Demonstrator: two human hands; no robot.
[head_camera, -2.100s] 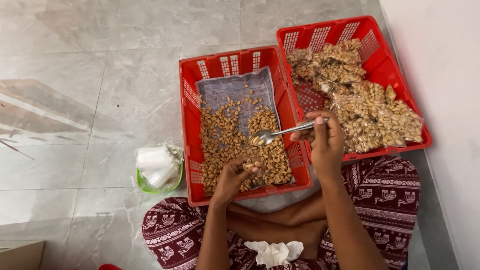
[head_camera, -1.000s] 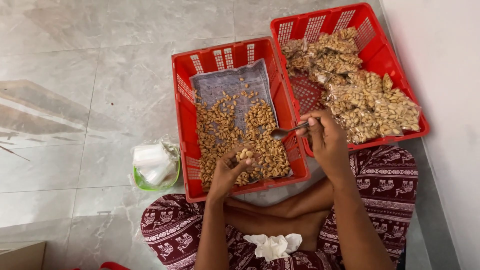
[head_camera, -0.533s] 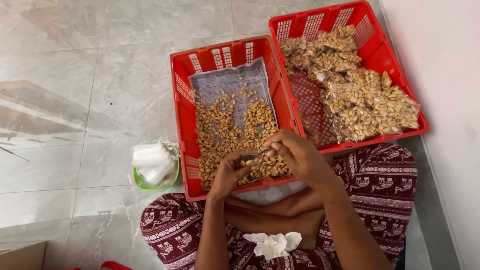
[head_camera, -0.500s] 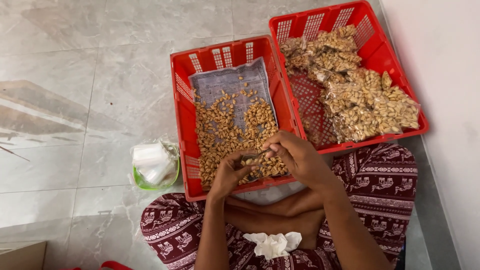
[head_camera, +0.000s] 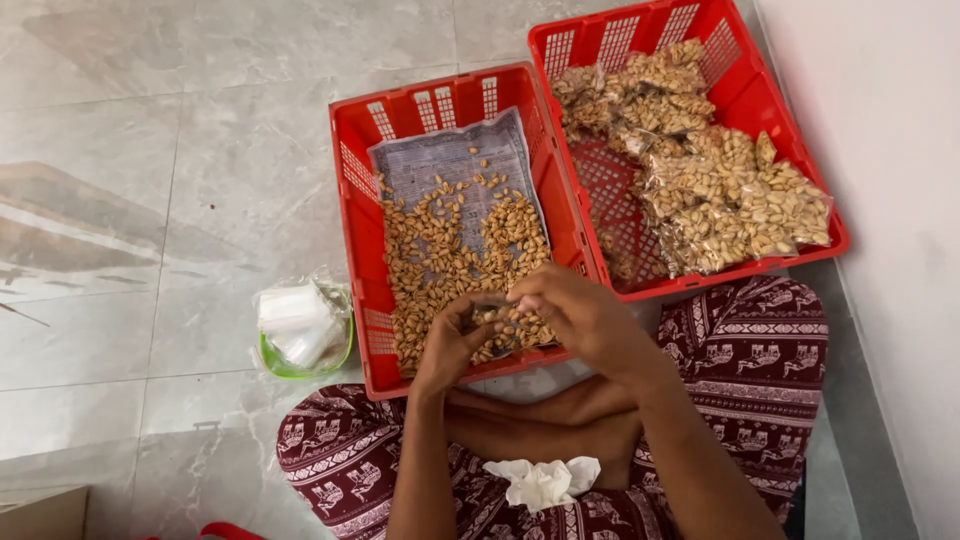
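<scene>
My right hand (head_camera: 575, 315) has come from the right rim of the basket (head_camera: 352, 215) to my left hand (head_camera: 452, 340). Both pinch a small bag (head_camera: 490, 315) of nuts (head_camera: 440, 245) over the basket's near edge; the spoon is hidden now.

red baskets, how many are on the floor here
2. One red basket sits in front of the person, lined with paper and holding loose nuts. The other basket is to its right, holding clear bags of nuts. None looks hidden.

1 head cam, looks steeply down at lap, floor (head_camera: 150, 150), 2 red baskets (head_camera: 352, 200); close range.
</scene>
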